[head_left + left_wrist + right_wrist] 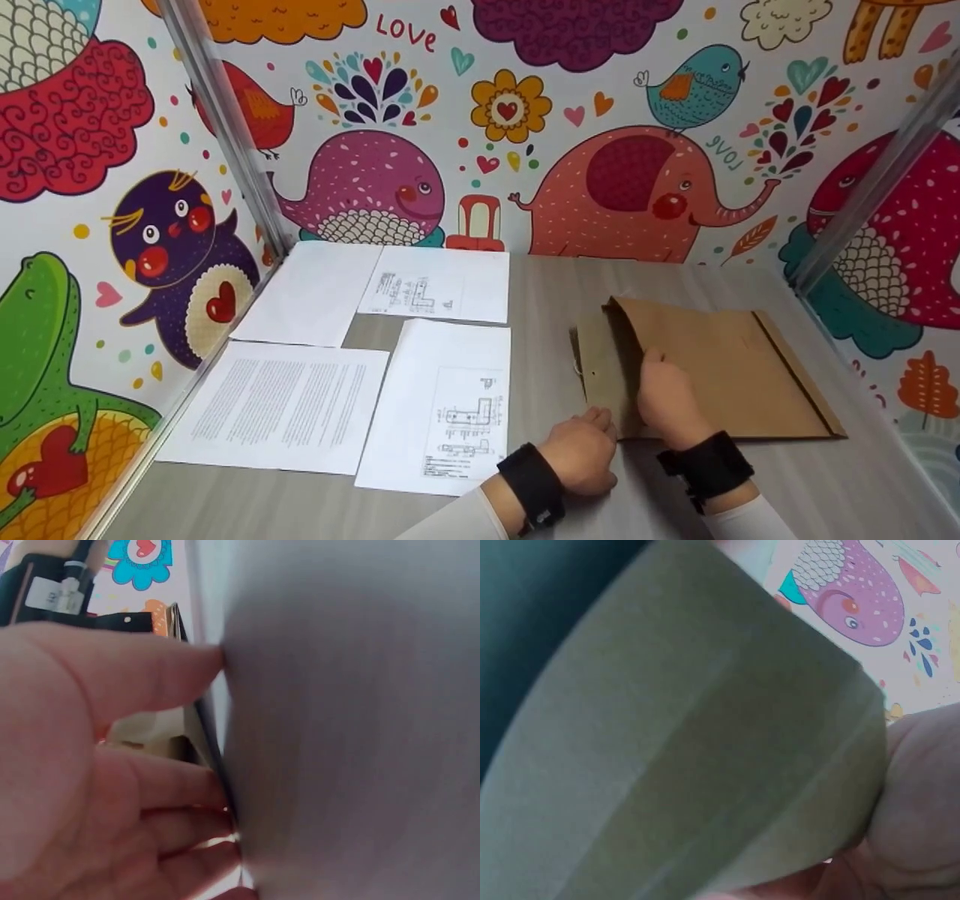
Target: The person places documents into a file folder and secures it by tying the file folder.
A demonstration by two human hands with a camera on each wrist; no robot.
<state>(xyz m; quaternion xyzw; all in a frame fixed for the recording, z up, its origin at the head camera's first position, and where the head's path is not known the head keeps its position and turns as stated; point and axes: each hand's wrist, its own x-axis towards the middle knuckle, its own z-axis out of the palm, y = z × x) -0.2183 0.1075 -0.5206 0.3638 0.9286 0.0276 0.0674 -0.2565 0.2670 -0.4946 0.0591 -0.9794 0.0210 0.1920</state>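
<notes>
Left hand point(581, 454) fingers straight against brown envelope point(720, 371) edge, right hand point(667, 401) gripping its open flap.

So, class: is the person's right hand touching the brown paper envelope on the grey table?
Touching. In the head view the right hand lies on the brown paper envelope near its open flap; the right wrist view shows the paper against the hand.

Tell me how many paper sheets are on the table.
4: blank sheet back left, drawing sheet beside it, text sheet front left, drawing sheet front middle. The envelope may hide more.
</notes>
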